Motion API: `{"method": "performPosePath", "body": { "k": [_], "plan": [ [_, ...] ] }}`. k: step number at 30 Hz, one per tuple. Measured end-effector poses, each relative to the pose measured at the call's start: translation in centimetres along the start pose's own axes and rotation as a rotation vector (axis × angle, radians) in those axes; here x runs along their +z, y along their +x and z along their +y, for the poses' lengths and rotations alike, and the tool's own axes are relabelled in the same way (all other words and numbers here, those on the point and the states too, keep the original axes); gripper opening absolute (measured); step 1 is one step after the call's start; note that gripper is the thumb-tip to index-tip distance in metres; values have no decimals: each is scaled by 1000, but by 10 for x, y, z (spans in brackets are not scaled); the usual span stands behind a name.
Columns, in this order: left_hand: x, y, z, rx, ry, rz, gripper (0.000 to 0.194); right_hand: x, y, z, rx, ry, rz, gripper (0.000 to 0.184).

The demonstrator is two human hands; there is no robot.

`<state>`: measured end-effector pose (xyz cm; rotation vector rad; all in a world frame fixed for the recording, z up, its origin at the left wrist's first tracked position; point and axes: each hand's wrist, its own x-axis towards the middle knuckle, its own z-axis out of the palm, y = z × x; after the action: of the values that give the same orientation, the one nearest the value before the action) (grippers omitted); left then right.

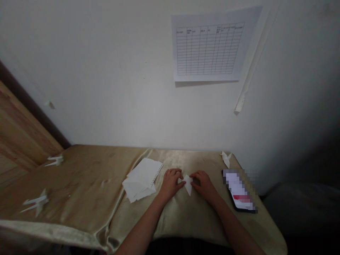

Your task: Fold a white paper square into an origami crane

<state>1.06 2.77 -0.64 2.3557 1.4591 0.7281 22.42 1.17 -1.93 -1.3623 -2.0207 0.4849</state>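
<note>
A small folded white paper piece [188, 184] with a point toward me lies on the cloth-covered table [87, 184]. My left hand [171, 182] presses its left edge with curled fingers. My right hand [203, 183] pinches its right edge, fingers closed. Both hands meet over the paper near the table's middle right.
A stack of white sheets [142, 179] lies left of my hands. A phone [239, 191] rests at the right edge. Folded paper cranes sit at the far right [226, 158], at the left back [55, 160] and left front [35, 202]. A printed table sheet [208, 47] hangs on the wall.
</note>
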Motion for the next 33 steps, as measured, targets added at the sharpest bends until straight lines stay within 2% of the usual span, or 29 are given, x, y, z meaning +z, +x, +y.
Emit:
{"method": "performPosePath", "body": {
  "k": [8,33],
  "plan": [
    [3,-3,-1,33,95,-45,45,6,2,3,-2,-47,33,23],
    [1,-1,0,18,96,-83,53,8,3,5,17,-97,12,25]
  ]
}}
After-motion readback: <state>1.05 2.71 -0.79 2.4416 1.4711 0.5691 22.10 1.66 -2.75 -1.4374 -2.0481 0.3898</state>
